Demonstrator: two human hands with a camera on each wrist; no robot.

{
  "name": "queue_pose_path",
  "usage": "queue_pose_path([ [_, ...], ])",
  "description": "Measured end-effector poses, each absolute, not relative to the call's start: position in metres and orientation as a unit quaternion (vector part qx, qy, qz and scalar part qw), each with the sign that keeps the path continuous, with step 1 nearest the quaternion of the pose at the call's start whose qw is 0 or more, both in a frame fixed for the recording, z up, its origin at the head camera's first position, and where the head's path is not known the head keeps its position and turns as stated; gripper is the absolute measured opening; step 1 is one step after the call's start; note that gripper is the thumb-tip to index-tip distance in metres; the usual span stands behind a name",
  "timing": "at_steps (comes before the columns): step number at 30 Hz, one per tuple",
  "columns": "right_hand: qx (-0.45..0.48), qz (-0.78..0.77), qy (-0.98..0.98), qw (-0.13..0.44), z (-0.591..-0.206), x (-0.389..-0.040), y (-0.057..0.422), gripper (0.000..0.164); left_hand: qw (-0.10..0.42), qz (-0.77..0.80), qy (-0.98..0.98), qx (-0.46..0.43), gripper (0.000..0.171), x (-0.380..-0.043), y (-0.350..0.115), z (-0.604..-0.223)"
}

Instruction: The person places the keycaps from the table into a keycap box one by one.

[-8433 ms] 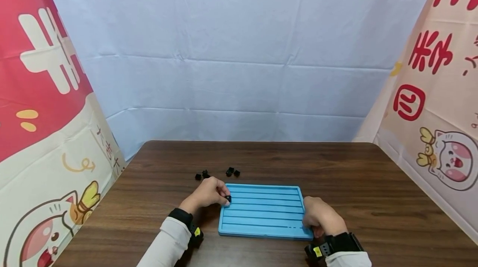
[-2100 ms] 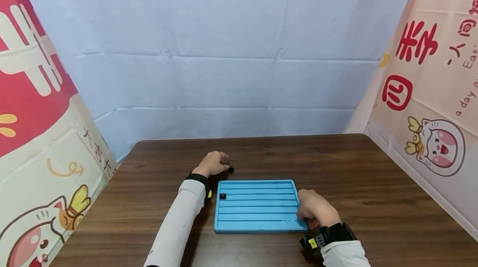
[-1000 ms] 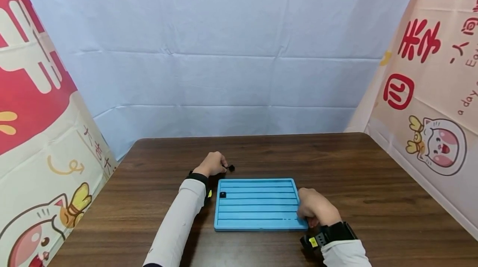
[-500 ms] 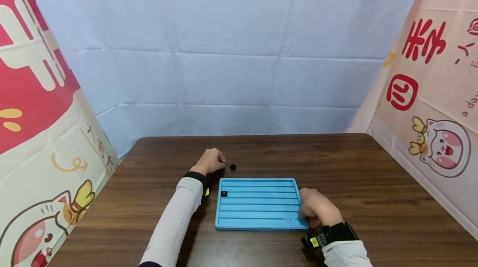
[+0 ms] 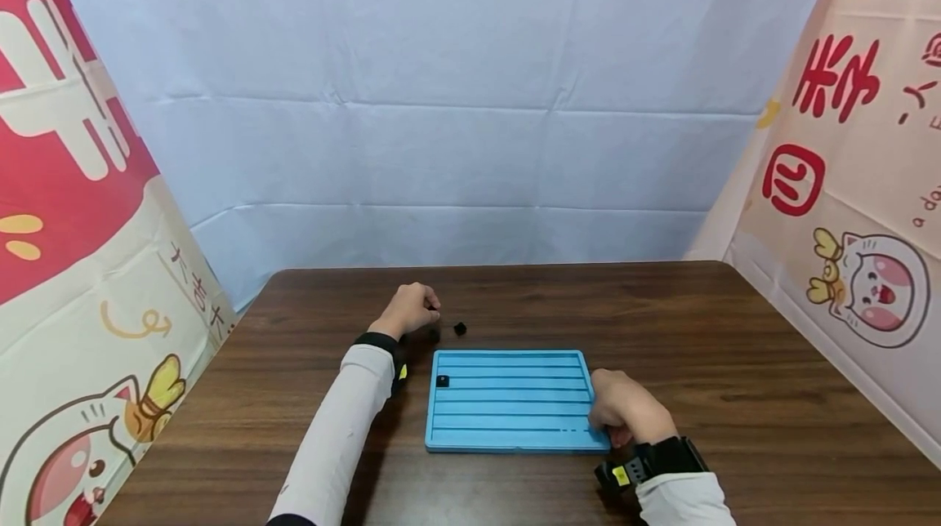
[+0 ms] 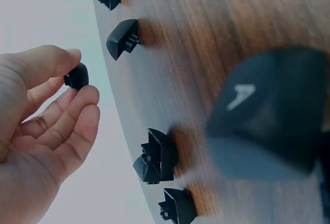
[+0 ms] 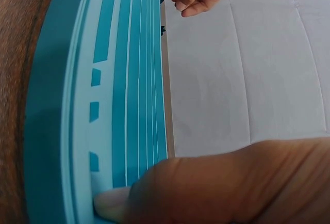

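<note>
My left hand [image 5: 408,309] is raised over the table beyond the tray's left corner. Between thumb and fingertips it pinches a small black keycap [image 6: 77,76]. Below it, several more keycaps [image 6: 124,38] lie on the table, some tipped so their stems show. A blue grooved tray [image 5: 507,387] lies in front of me, with one black keycap [image 5: 443,381] near its left edge. At the tray's right edge, my right hand [image 5: 628,407] grips the rim, the thumb [image 7: 113,203] resting on top and the other fingers mostly hidden.
One loose keycap [image 5: 460,328] sits behind the tray. Close to the left wrist camera looms a blurred black keycap [image 6: 268,115] with a light mark. The brown wooden table [image 5: 735,395] ends at a pale cloth backdrop [image 5: 470,118], with printed cloths on both sides.
Earlier my left hand held a keycap at the tray's left edge; one now sits there. It then reached the loose keycaps and has just risen away with one. The right hand stays on the tray.
</note>
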State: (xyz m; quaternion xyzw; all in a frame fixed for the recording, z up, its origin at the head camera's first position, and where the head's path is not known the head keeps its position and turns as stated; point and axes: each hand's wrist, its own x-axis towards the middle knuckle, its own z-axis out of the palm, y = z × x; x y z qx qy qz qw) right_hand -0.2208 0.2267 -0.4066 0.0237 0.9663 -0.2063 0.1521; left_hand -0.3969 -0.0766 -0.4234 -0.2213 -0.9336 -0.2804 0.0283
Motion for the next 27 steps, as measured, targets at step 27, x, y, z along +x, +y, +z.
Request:
queue_pose_path([
  [27, 0.024, -0.200, 0.968, 0.152, -0.407, -0.222, 0.227, 0.014, -0.046, -0.414, -0.888, -0.193, 0.017, -0.395, -0.089, -0.431],
])
